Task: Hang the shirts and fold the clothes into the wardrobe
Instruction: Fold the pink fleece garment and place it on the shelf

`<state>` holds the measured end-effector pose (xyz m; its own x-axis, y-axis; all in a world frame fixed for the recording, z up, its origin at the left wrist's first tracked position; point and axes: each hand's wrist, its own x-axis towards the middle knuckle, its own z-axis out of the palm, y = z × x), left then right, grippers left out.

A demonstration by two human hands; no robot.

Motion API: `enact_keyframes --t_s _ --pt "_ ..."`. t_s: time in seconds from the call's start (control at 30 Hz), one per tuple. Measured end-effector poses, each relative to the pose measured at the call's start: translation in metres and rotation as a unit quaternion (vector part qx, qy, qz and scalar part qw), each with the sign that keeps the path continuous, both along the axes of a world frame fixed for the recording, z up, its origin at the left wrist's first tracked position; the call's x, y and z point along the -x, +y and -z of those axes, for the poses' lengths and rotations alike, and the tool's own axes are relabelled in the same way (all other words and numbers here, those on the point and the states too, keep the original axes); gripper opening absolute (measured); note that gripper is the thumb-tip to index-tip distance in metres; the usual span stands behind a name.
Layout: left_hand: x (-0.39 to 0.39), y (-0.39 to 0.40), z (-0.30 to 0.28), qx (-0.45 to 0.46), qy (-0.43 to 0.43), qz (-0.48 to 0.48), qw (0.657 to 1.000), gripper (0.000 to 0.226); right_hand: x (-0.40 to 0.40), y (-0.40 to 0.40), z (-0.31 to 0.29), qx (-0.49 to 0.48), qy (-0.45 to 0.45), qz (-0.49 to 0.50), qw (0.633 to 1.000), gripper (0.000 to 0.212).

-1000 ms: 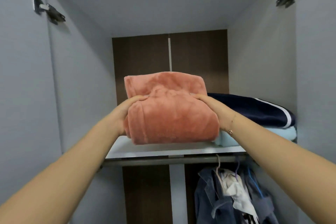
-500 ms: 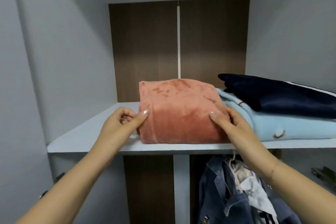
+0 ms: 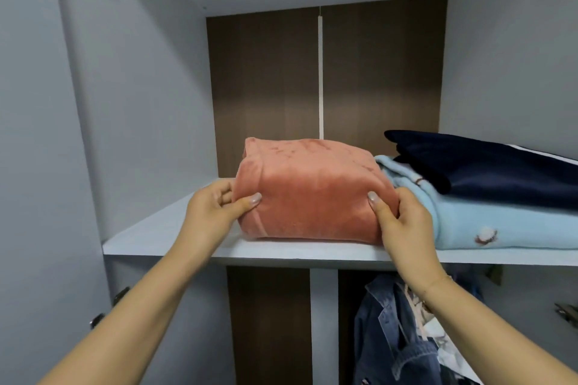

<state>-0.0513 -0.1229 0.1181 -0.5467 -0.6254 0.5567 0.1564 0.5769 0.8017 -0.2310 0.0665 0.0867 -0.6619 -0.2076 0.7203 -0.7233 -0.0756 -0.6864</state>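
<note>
Head view: folded salmon-pink fleece garment (image 3: 309, 194), plush, rounded front fold, sits on the wardrobe shelf (image 3: 162, 228), touching the light blue folded garment (image 3: 488, 222) on its right, navy garment (image 3: 488, 166) stacked on that. Left hand (image 3: 212, 212) pinches its left front corner, thumb on front; right hand (image 3: 403, 222) grips the right corner. Versus 0.5 s ago: both hands now clasp the bundle tighter, camera closer.
</note>
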Motion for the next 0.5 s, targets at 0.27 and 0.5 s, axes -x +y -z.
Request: enact_keyframes --t_s 0.27,0.5 --pt "-0.033 -0.017 -0.058 0.001 -0.108 -0.010 0.994 0.048 0.004 0.018 -0.041 -0.169 0.108 0.026 0.979 0.064" --pt "0.090 -0.004 -0.118 0.318 -0.365 -0.089 0.871 0.051 0.042 -0.053 -0.134 -0.463 0.137 -0.073 0.872 0.046"
